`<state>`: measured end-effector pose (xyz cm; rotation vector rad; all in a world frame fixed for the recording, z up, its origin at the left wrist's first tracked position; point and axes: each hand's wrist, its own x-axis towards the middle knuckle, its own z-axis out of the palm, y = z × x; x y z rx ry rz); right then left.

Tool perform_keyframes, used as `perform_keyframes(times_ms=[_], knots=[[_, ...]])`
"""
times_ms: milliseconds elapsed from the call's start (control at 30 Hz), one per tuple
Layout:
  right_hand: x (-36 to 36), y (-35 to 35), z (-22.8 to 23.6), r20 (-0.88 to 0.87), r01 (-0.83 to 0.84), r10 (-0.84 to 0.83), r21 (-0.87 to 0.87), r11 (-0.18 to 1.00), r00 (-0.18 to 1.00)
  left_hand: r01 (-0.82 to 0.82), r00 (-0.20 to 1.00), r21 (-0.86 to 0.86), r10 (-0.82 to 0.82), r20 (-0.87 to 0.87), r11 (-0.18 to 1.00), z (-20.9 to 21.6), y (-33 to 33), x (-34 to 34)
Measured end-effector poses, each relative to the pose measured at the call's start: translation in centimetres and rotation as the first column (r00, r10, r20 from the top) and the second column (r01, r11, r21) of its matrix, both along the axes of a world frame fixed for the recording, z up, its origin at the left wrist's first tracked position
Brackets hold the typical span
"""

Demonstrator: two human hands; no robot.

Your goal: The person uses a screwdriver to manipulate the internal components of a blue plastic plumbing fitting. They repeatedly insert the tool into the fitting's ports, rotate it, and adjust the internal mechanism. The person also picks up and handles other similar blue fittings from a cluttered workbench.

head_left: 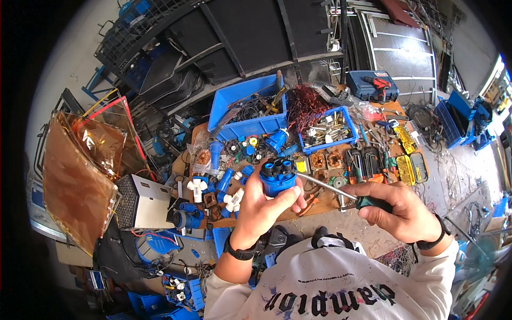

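My left hand (pixel 269 205) is closed around a round blue industrial plug connector (pixel 278 184), held upright above the near edge of the bench. Several black-and-blue round posts stand up from its top. In my right hand (pixel 397 210) is a screwdriver (pixel 333 189) with a dark green handle and a long metal shaft. The shaft points left, and its tip reaches the side of the connector near my left fingers. Whether the tip sits in a screw cannot be made out.
A cluttered wooden bench (pixel 381 138) holds a large blue bin (pixel 248 128), a shallow blue tray (pixel 328 130) of metal parts and a red drill (pixel 378 85). White pipe fittings (pixel 197 189) and blue connectors lie at left. Pliers and yellow bit sets (pixel 408 168) lie at right.
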<state>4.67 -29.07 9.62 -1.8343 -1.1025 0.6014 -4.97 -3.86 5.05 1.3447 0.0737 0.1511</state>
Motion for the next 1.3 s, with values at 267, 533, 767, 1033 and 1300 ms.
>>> perform_keyframes(times_ms=[267,533,767,1033,1300], knots=[[-1.2,0.6,1.2,-0.081,0.016,-0.021,-0.067,0.998,0.996,-0.036,0.997,-0.013,0.035,-0.075,0.999,0.6,0.1,-0.6],[-2.7,1.4,-0.2,-0.076,0.035,-0.033,0.035,0.999,0.997,-0.078,0.996,-0.153,0.071,-0.055,0.985,-1.0,0.1,-0.8],[-3.2,2.2,-1.0,-0.396,0.069,-0.074,-0.028,0.997,0.915,-0.095,0.995,-0.352,0.079,-0.058,0.931,-1.7,0.0,-1.4],[-4.1,2.5,-0.7,-0.131,0.055,-0.027,0.217,0.975,0.991,-0.086,0.994,-0.234,0.069,-0.083,0.968,-1.3,-2.9,-1.2],[-2.5,0.2,0.2,-0.116,0.04,-0.03,0.089,0.995,0.993,0.016,0.993,-0.335,-0.055,-0.106,0.942,-0.4,-1.4,-2.0]])
